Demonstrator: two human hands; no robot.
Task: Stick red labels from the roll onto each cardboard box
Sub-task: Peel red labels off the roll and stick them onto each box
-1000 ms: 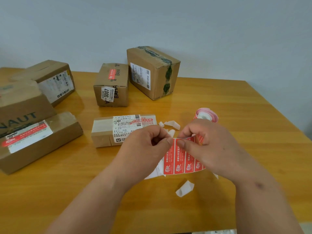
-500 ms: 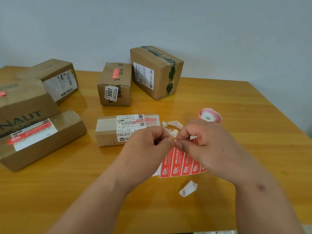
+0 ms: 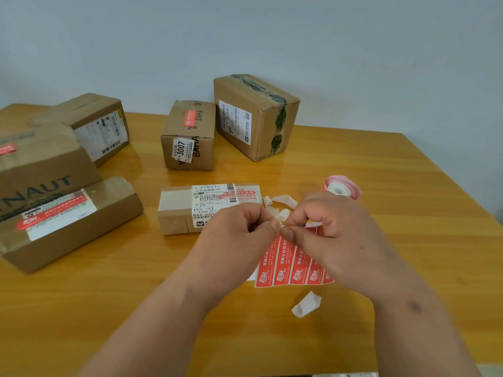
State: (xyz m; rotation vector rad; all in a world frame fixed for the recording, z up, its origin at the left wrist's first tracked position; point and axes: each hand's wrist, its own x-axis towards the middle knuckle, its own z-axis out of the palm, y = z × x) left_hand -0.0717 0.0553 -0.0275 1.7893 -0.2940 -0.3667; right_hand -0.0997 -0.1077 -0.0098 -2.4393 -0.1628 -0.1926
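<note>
A strip of red labels (image 3: pixel 290 263) hangs from my two hands above the wooden table (image 3: pixel 408 240). My left hand (image 3: pixel 239 235) and my right hand (image 3: pixel 334 235) both pinch the strip's top edge, fingertips nearly touching. The label roll (image 3: pixel 343 189) stands just behind my right hand. A flat cardboard box (image 3: pixel 177 210) with a white shipping label and a red label lies right behind my left hand. Further back stand a small box (image 3: pixel 187 134) with a red label and a bigger taped box (image 3: pixel 255 115).
At the left lie a long box (image 3: pixel 70 224) with a red label, a large printed box (image 3: pixel 40 164) and another box (image 3: pixel 92 121) behind it. White backing scraps (image 3: pixel 306 307) lie near my hands. The table's right edge runs close by.
The whole view has shifted slightly, so the boxes appear further right. My hands have stayed pinched together on the strip's top edge, with the strip hanging a little lower.
</note>
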